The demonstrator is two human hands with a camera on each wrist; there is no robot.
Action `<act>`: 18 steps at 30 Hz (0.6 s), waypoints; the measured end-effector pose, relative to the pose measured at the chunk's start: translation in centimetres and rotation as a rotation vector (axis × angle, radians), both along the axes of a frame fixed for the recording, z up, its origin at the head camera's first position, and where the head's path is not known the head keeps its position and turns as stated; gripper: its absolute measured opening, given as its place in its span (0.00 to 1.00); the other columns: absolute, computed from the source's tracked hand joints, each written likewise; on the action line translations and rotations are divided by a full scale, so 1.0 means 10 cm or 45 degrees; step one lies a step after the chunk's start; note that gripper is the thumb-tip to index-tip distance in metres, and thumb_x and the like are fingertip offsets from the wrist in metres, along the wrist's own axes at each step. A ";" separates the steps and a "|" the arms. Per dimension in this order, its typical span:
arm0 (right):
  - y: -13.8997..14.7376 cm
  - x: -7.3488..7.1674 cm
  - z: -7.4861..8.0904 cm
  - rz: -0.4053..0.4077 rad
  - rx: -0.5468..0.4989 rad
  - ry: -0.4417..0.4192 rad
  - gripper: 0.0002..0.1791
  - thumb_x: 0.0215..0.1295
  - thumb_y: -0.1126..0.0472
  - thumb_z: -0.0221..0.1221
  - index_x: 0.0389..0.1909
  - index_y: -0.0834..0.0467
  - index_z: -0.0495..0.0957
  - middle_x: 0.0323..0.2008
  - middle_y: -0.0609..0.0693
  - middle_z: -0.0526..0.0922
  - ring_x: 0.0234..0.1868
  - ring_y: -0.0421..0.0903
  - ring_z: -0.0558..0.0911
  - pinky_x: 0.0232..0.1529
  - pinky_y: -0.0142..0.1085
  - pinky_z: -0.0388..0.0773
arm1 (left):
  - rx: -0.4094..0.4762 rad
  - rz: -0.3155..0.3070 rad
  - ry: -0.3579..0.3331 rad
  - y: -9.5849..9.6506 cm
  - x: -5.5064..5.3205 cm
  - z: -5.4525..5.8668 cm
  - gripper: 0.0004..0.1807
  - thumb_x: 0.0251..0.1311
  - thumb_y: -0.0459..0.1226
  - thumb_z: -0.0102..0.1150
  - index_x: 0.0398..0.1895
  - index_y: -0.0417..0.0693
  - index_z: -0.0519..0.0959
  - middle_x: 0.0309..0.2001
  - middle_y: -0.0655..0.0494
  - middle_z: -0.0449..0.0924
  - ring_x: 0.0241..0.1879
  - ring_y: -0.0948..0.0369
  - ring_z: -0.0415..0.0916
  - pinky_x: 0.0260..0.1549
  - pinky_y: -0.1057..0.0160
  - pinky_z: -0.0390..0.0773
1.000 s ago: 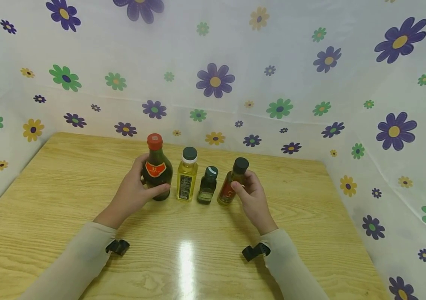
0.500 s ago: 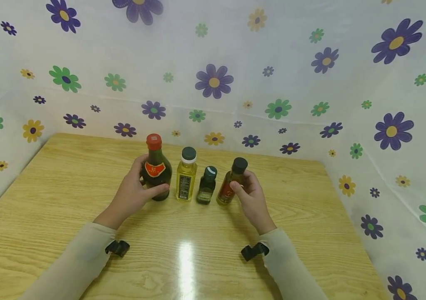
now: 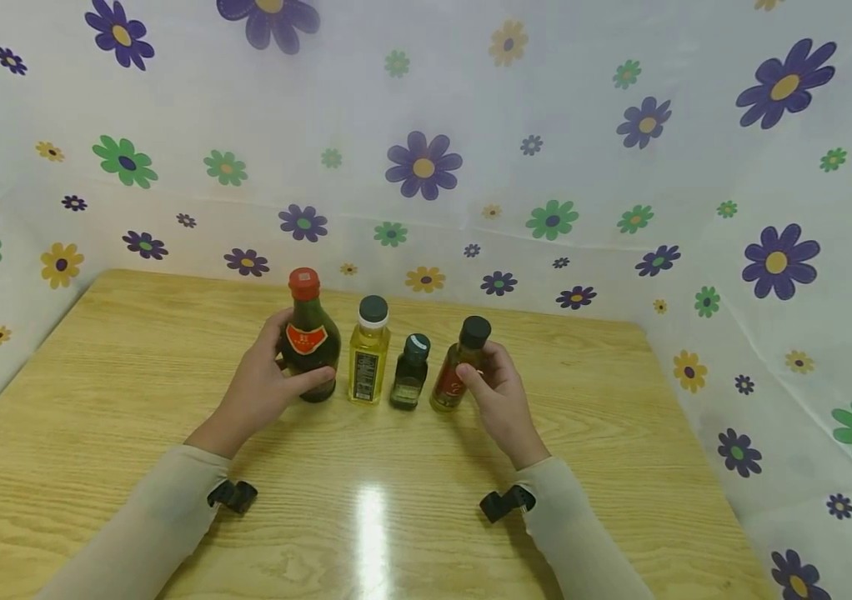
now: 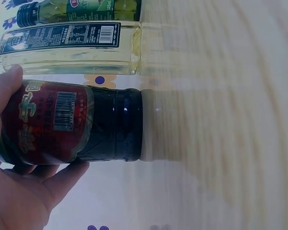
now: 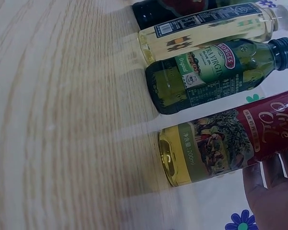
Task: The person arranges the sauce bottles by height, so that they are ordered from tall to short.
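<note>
Our left hand (image 3: 261,377) curls round the red-capped bottle (image 3: 311,340) at the row's left end, and our right hand (image 3: 503,402) holds the red-labelled bottle (image 3: 449,385) at its right end between thumb and fingers. Between these on the table (image 3: 298,533) stand the yellow oil bottle (image 3: 368,367) and the small green bottle (image 3: 408,382), both unheld; if we drew our hands inward unevenly, we might knock one over.

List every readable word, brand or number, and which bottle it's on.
"BORGES": small green bottle.
"TRA VIRGIN OLIVE OIL", start unclear: same bottle.
"Original": same bottle.
"Olive Oil": red-labelled olive oil bottle.
"净含量:200ml": that bottle too.
Too small or blurred: remaining print, including on the red-capped bottle and yellow oil bottle.
</note>
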State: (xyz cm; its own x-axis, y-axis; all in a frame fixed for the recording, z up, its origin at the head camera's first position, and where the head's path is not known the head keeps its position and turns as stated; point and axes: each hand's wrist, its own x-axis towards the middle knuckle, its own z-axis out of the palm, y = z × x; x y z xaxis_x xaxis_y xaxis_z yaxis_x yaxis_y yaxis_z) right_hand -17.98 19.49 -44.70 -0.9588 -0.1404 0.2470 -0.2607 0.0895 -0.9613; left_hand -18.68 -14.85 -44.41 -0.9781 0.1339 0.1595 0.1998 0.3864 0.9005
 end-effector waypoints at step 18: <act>0.01 0.00 -0.01 -0.001 -0.001 -0.023 0.20 0.77 0.63 0.58 0.66 0.59 0.69 0.60 0.53 0.77 0.61 0.47 0.78 0.62 0.33 0.78 | -0.027 0.056 0.124 -0.12 -0.20 -0.02 0.53 0.58 0.47 0.77 0.80 0.49 0.53 0.72 0.41 0.67 0.70 0.39 0.68 0.65 0.32 0.70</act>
